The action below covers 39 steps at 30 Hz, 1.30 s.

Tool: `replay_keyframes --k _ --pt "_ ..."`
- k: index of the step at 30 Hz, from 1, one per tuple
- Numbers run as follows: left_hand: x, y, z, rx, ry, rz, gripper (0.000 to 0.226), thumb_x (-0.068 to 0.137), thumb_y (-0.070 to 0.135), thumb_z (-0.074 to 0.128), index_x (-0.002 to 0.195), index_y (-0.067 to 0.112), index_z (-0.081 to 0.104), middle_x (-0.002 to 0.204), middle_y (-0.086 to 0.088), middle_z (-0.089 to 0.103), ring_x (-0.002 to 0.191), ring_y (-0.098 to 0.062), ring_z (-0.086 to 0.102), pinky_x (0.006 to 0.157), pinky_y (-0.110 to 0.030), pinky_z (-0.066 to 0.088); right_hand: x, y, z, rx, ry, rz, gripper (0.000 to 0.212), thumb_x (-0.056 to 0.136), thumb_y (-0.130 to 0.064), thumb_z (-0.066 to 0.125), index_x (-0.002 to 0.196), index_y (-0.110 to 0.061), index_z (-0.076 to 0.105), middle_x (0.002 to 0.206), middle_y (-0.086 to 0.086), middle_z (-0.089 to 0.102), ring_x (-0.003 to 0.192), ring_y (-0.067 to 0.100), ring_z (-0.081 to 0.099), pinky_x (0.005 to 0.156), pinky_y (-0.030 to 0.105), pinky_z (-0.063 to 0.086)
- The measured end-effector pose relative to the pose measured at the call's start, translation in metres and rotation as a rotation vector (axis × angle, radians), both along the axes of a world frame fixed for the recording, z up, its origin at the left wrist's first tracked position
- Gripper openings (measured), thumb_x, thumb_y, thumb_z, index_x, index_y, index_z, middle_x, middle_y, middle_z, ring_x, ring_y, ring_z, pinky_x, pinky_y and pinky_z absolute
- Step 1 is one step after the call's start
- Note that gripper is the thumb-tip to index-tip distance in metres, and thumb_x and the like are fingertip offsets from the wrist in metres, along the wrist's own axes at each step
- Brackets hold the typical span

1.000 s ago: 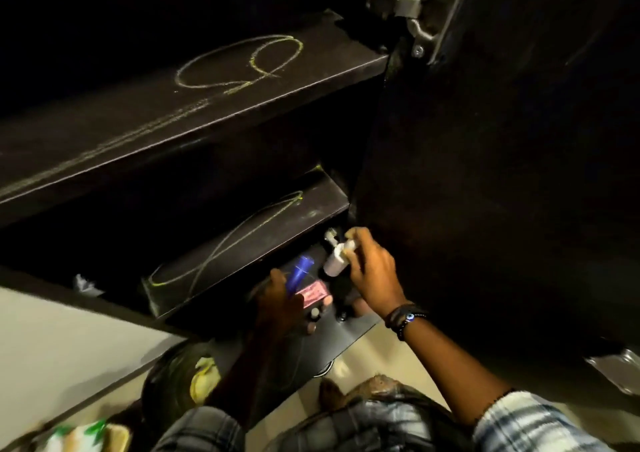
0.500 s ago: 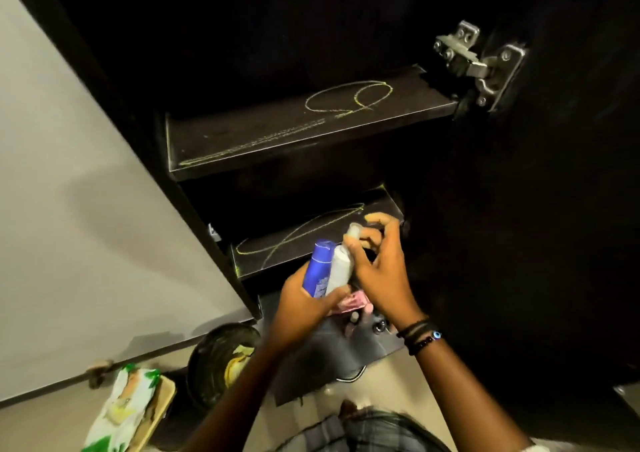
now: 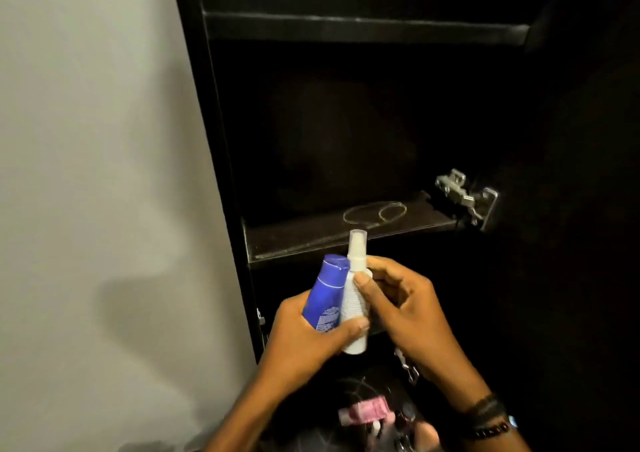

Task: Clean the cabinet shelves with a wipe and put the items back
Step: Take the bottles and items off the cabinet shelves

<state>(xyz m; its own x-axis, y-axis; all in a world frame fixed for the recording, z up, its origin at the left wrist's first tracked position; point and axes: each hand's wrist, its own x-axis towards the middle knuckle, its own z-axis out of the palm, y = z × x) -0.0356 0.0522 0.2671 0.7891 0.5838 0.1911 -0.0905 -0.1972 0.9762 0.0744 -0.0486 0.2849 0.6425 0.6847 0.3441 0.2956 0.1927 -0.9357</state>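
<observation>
I hold two containers upright in front of the open dark cabinet. My left hand (image 3: 304,334) wraps a blue tube (image 3: 323,292) and the lower part of a white spray bottle (image 3: 355,299). My right hand (image 3: 405,309) grips the same white spray bottle from the right, thumb across its ribbed body. Just above the bottle's nozzle is a dark shelf (image 3: 311,240) with a yellow chalk scribble (image 3: 375,213). Higher up runs another shelf (image 3: 363,26), bare as far as I can see.
A grey wall (image 3: 90,174) fills the left side. The cabinet door (image 3: 571,209) stands open on the right, with a metal hinge (image 3: 465,197). Low down, a pink packet (image 3: 363,412) and small items lie in the dark below my wrists.
Both hands have risen from the bottom of the cabinet with the blue tube and white bottle. My view has tilted upward, showing the upper shelves.
</observation>
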Motion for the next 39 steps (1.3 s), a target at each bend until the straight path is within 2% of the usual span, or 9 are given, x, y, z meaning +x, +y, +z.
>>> replay_keyframes --k 4,8,10,14,18,22,26,30,39 --pt "0.0 0.009 0.068 0.139 -0.138 -0.006 0.029 0.067 0.047 0.078 0.084 0.027 0.065 0.069 0.002 0.068 0.055 -0.016 0.06 0.054 -0.029 0.053 0.004 0.011 0.063 0.139 -0.103 -0.051 0.023 0.088 -0.024 0.059 0.108 -0.014 0.067 0.1 0.001 0.073 0.095 0.013 0.07 0.078 0.025 0.056" --pt "0.002 0.025 0.122 0.178 -0.271 0.028 0.06 0.071 0.077 0.047 0.095 0.024 0.062 0.071 -0.016 0.06 0.055 -0.025 0.051 0.055 -0.037 0.047 0.002 0.019 0.123 0.273 -0.187 -0.108 0.027 0.086 -0.03 0.057 0.107 -0.016 0.066 0.098 0.0 0.073 0.09 0.01 0.069 0.075 0.02 0.055" --pt "0.004 0.032 0.152 0.14 -0.296 0.01 0.065 0.073 0.075 0.036 0.094 0.02 0.062 0.065 -0.008 0.056 0.055 -0.016 0.05 0.057 -0.028 0.044 0.001 0.023 0.15 0.313 -0.242 -0.104 0.024 0.084 -0.032 0.057 0.105 -0.023 0.065 0.097 -0.006 0.072 0.09 0.002 0.068 0.073 0.013 0.053" --pt "0.006 0.036 0.207 0.066 -0.431 -0.052 0.06 0.078 0.059 0.044 0.097 0.004 0.056 0.073 -0.002 0.056 0.066 -0.011 0.053 0.065 -0.025 0.044 0.007 0.031 0.196 0.42 -0.26 -0.104 0.022 0.084 -0.034 0.057 0.103 -0.026 0.064 0.097 -0.006 0.071 0.091 0.003 0.068 0.074 0.016 0.055" --pt "0.01 0.037 0.256 0.083 -0.527 -0.045 0.033 0.081 0.046 0.051 0.094 0.016 0.055 0.085 -0.004 0.057 0.081 -0.017 0.053 0.078 -0.031 0.043 0.021 0.04 0.239 0.5 -0.275 -0.129 0.024 0.085 -0.037 0.055 0.103 -0.024 0.064 0.098 -0.003 0.071 0.092 0.006 0.068 0.075 0.023 0.056" --pt "0.014 0.039 0.287 0.189 -0.522 -0.04 0.017 0.094 0.036 0.039 0.092 0.023 0.049 0.088 -0.002 0.054 0.077 -0.013 0.055 0.073 -0.027 0.045 0.033 0.045 0.267 0.514 -0.248 -0.134 0.029 0.083 -0.041 0.055 0.104 -0.023 0.063 0.099 -0.001 0.07 0.093 0.012 0.068 0.071 0.025 0.053" --pt "0.014 0.034 0.265 0.294 -0.51 -0.011 0.02 0.089 0.044 0.045 0.088 0.024 0.049 0.072 0.009 0.057 0.062 -0.002 0.055 0.058 -0.015 0.046 0.03 0.036 0.249 0.463 -0.26 -0.12 0.029 0.084 -0.041 0.054 0.107 -0.025 0.062 0.099 -0.005 0.07 0.091 0.004 0.067 0.065 0.015 0.053" --pt "0.017 0.024 0.212 0.309 -0.495 -0.015 0.029 0.087 0.05 0.046 0.09 0.021 0.05 0.067 0.016 0.058 0.062 0.002 0.056 0.058 -0.011 0.046 0.021 0.022 0.204 0.407 -0.263 -0.092 0.029 0.082 -0.04 0.055 0.107 -0.026 0.063 0.098 -0.008 0.07 0.09 -0.002 0.067 0.067 0.011 0.051" --pt "0.023 -0.006 0.066 0.17 -0.265 -0.074 0.034 0.087 0.045 0.05 0.111 0.021 0.051 0.098 0.009 0.064 0.092 -0.014 0.064 0.08 -0.025 0.052 0.015 -0.015 0.068 0.147 -0.106 -0.025 0.029 0.092 -0.027 0.056 0.118 -0.017 0.062 0.109 -0.001 0.07 0.103 0.011 0.066 0.087 0.033 0.055"
